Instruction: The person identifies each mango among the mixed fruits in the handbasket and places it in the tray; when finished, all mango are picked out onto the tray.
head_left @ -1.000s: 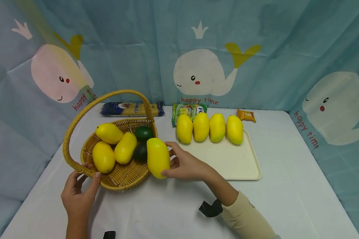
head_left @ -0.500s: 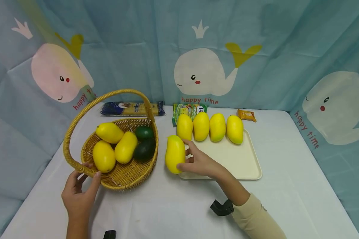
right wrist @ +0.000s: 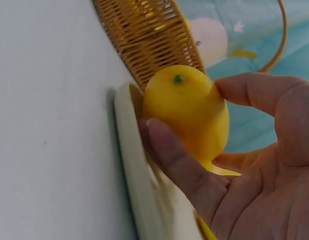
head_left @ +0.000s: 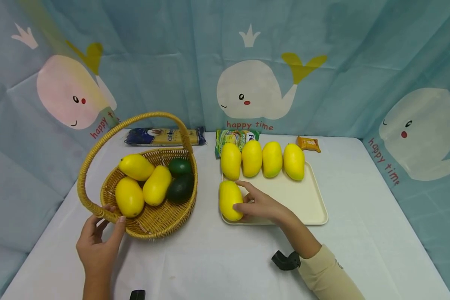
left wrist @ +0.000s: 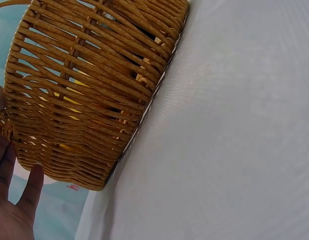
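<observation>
At the front left corner of a cream tray [head_left: 285,202], my right hand [head_left: 264,205] holds a yellow mango [head_left: 230,202] between thumb and fingers. The right wrist view shows the end of this mango with its green stem spot, just inside the tray's rim. My left hand [head_left: 99,243] grips the near left rim of a wicker basket [head_left: 159,227], thumb and fingers on either side. Inside the basket lie three yellow mangoes [head_left: 157,185] and two dark green avocados [head_left: 180,188]. Several more mangoes [head_left: 252,159] stand in a row along the tray's back edge.
Behind the basket lies a blue pasta packet [head_left: 165,136]. A green packet [head_left: 228,139] sits behind the mango row, and a small orange packet [head_left: 308,144] lies at the back right. The basket's tall handle [head_left: 93,154] arches above its left side. A whale-print curtain hangs behind the table.
My right hand has carried the mango rightward from beside the basket to the tray's front left corner. The left hand has stayed on the basket rim.
</observation>
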Motion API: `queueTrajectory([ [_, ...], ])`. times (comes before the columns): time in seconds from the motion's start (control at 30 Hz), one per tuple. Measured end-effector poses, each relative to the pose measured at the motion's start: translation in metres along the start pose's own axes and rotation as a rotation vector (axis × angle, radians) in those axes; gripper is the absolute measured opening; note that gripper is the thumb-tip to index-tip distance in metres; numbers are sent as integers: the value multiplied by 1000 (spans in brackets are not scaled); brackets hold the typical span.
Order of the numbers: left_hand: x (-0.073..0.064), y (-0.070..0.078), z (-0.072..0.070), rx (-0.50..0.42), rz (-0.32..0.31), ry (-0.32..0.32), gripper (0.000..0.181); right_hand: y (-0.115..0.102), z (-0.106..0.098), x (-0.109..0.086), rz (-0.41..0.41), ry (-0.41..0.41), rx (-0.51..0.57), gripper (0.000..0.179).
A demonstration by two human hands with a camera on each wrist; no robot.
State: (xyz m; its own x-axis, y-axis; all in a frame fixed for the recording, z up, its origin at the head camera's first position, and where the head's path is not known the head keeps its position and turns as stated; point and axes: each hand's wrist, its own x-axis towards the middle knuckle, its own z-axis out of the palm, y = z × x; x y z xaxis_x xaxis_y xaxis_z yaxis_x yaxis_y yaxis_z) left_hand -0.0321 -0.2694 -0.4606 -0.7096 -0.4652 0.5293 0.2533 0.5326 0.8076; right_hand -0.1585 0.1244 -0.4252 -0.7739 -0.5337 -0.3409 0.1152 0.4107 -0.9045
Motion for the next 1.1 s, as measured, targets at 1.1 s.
queueTrajectory([
  [1.1,1,4,0,5,-7,-9,50,10,-18,2,19,41,-74,74],
])
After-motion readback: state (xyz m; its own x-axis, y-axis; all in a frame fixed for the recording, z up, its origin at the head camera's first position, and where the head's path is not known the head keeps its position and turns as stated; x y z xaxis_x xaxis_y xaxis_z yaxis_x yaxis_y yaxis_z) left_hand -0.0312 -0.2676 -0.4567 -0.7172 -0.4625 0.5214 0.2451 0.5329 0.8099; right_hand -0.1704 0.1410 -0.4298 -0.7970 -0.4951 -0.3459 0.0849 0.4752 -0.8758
